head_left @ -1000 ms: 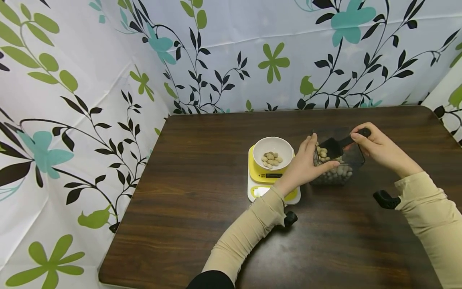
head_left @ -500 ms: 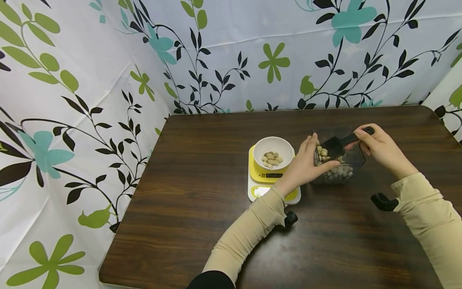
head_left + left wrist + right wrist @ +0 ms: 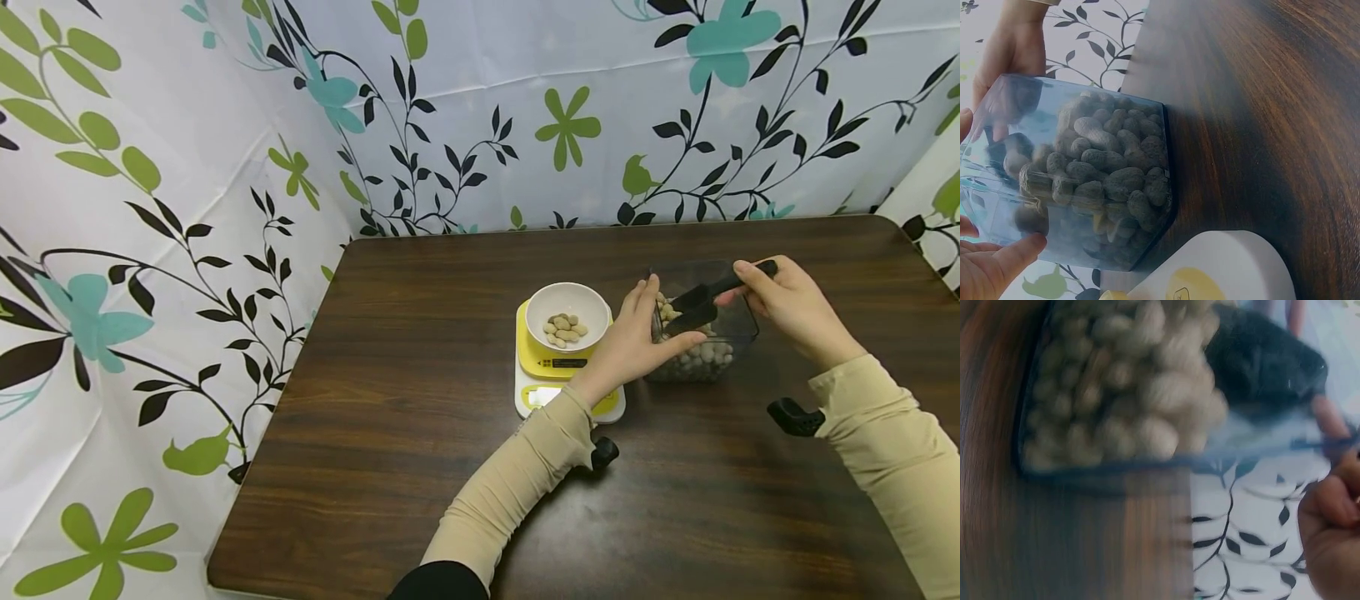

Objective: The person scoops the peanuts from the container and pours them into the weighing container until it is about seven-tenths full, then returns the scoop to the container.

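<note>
A clear plastic container (image 3: 738,335) holds many unshelled peanuts (image 3: 1122,181). My left hand (image 3: 628,342) grips its near left corner, fingers along the left side and thumb across the front wall. With my right hand (image 3: 791,308) I pinch the handle of a black scoop (image 3: 697,307), whose head dips among the peanuts inside the container. Whether the scoop carries any peanuts is hard to tell; the right wrist view is blurred. Left of the container, a white bowl (image 3: 567,292) with several peanuts (image 3: 564,330) stands on a yellow and white kitchen scale (image 3: 528,358).
Everything stands on a dark wooden table (image 3: 405,400). A patterned curtain (image 3: 465,108) hangs behind it and to the left. My left forearm crosses in front of the scale and hides part of its lower right. A black wrist device (image 3: 795,417) sits under my right cuff.
The scoop has turned in my right hand so that its head lies more on its side. My right hand has shifted slightly right. My left hand, the bowl and the scale stay put.
</note>
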`<action>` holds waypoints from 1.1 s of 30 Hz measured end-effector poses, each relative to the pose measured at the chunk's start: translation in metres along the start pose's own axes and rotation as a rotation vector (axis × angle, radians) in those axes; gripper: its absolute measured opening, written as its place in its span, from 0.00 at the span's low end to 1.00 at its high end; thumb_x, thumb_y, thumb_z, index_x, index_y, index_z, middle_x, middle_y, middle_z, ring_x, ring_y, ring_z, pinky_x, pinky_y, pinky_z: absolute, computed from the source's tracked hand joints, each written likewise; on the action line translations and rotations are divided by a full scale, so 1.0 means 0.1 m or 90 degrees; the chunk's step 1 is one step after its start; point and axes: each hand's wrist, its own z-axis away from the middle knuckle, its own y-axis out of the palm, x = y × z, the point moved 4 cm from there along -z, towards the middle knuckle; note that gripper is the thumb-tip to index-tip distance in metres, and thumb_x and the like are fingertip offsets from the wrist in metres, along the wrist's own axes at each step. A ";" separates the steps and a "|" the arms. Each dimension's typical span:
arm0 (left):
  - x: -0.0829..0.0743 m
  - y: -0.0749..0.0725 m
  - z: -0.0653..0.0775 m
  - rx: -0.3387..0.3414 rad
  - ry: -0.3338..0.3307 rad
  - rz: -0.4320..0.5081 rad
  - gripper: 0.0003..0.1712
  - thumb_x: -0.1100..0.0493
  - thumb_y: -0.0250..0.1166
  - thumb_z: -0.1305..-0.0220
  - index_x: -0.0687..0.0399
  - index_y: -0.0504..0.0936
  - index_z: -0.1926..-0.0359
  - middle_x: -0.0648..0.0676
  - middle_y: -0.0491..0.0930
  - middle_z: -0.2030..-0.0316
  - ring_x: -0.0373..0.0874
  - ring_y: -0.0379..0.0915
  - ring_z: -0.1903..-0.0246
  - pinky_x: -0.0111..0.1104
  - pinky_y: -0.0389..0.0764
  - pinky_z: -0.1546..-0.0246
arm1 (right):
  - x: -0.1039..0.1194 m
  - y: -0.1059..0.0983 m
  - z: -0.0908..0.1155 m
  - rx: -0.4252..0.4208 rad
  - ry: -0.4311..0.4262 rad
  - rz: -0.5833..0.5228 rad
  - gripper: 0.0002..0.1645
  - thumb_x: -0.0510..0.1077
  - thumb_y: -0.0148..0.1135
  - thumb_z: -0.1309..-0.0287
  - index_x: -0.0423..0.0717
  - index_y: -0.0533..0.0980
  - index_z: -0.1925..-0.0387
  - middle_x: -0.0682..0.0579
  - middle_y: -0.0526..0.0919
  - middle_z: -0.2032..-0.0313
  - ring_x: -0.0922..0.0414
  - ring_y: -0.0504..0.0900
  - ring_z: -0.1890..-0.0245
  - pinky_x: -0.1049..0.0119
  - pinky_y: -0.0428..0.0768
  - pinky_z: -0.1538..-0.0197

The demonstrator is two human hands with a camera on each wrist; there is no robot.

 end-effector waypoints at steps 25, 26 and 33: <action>0.01 0.01 0.00 -0.003 0.007 0.006 0.52 0.32 0.55 0.41 0.37 0.34 0.27 0.47 0.40 0.26 0.44 0.50 0.29 0.38 0.67 0.36 | -0.01 -0.03 0.05 0.032 -0.060 -0.279 0.13 0.45 0.43 0.30 0.39 0.69 0.63 0.56 0.82 0.82 0.57 0.54 0.91 0.59 0.49 0.79; 0.02 0.01 0.00 -0.005 0.005 0.005 0.52 0.32 0.55 0.41 0.37 0.34 0.27 0.47 0.40 0.26 0.44 0.51 0.30 0.38 0.67 0.37 | -0.01 -0.02 0.04 0.026 -0.052 -0.248 0.13 0.46 0.43 0.30 0.41 0.69 0.63 0.58 0.82 0.81 0.57 0.54 0.90 0.59 0.49 0.80; 0.01 0.02 -0.01 -0.006 0.007 -0.005 0.52 0.31 0.54 0.40 0.35 0.32 0.28 0.47 0.40 0.26 0.44 0.51 0.30 0.39 0.67 0.36 | -0.03 0.03 0.09 -0.025 0.015 0.004 0.08 0.54 0.42 0.31 0.60 0.59 0.54 0.62 0.79 0.82 0.56 0.56 0.90 0.62 0.60 0.81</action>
